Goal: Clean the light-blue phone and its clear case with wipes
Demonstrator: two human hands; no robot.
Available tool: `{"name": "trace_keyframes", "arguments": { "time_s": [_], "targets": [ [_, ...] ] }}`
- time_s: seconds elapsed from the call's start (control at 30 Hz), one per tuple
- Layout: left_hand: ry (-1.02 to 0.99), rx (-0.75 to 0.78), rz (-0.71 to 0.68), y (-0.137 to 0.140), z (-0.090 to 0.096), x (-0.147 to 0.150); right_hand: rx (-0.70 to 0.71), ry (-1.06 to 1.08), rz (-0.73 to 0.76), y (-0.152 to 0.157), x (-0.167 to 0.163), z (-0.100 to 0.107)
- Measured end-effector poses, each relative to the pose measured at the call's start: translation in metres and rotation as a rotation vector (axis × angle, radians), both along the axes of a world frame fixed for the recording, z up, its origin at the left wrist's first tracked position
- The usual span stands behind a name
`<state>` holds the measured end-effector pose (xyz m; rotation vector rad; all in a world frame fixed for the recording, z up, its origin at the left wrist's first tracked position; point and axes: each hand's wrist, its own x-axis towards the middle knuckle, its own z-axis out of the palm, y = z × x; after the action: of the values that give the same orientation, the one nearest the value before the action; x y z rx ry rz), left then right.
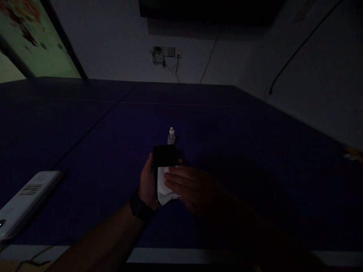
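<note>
Device [163, 155], black, flat and phone-shaped, held up over the near half of the bench; upper part bare, lower part covered. White cloth [162, 189], thin, possibly a tissue, laid across that lower part. Left hand [148, 185]: curled around the device, thumb along its left edge, fingertips showing past the right edge. Right hand [195, 187]: fingers extended and close together, flat on the cloth; thumb hidden, so whether it also grips the cloth cannot be told. Black wristwatch [139, 206], on the left wrist. Small bottle [171, 139], clear with a white cap, upright just beyond the device, lower end hidden behind it. Bench [119, 132], blue-purple, crossed by a thin pale line and a dark seam. White oblong unit [30, 200], printed lettering on top, lying at the left. Wall beyond: socket panel [163, 53] with plugs and cables; black screen [210, 11] above; patterned panel [39, 41] at upper left. Lighting dim.
</note>
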<state>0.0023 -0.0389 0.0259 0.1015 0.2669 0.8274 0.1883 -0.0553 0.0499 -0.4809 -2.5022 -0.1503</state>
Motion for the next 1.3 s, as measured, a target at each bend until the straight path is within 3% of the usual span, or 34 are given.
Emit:
{"name": "trace_keyframes", "arguments": {
  "time_s": [0.27, 0.43, 0.6, 0.73, 0.83, 1.0, 1.17, 1.3],
  "targets": [
    [0.091, 0.083, 0.022, -0.001, 0.002, -0.002, -0.055, 0.078, 0.113, -0.006, 0.005, 0.005],
    [0.087, 0.081, 0.056, -0.001, 0.001, -0.002, -0.035, 0.097, 0.043, -0.009, 0.005, 0.004],
    [0.099, 0.084, 0.058, 0.0, 0.004, -0.001, -0.024, 0.074, 0.081, -0.008, 0.004, 0.005],
    [0.107, 0.056, 0.077, -0.001, 0.006, -0.001, 0.007, 0.089, -0.006, -0.007, 0.005, 0.004],
    [0.143, 0.065, 0.11, -0.001, 0.005, 0.0, -0.024, 0.11, 0.027, -0.008, 0.007, 0.003],
    [0.1, 0.082, 0.055, 0.001, 0.005, -0.002, -0.041, 0.03, 0.054, -0.009, 0.004, 0.003],
    [0.122, 0.061, 0.121, 0.0, 0.01, -0.002, -0.038, -0.034, 0.007, -0.006, 0.015, 0.006],
    [0.111, 0.055, 0.029, 0.002, 0.009, -0.004, -0.105, -0.113, 0.09, -0.012, 0.014, 0.01]
  ]
}}
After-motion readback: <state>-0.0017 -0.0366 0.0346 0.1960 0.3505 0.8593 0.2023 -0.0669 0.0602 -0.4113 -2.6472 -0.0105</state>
